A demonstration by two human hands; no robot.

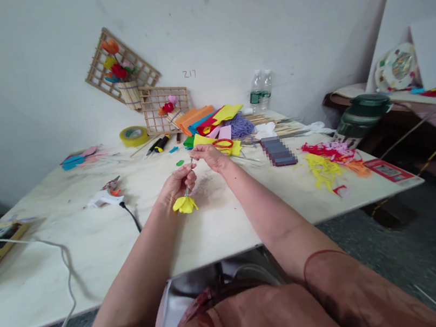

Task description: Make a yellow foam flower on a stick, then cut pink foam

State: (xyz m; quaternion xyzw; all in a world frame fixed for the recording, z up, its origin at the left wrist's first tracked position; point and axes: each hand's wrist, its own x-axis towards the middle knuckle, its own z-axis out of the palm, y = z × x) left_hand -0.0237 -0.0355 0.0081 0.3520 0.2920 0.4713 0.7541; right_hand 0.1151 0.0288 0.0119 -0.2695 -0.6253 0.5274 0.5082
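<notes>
One yellow flower is held head-down, centre frame, its stem pinched by fingers of left hand and right hand; petals may be bent if pressed onto the tabletop.

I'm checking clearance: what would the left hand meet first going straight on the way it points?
The left hand would probably meet the right hand first, just ahead; exact depth is unclear.
</notes>
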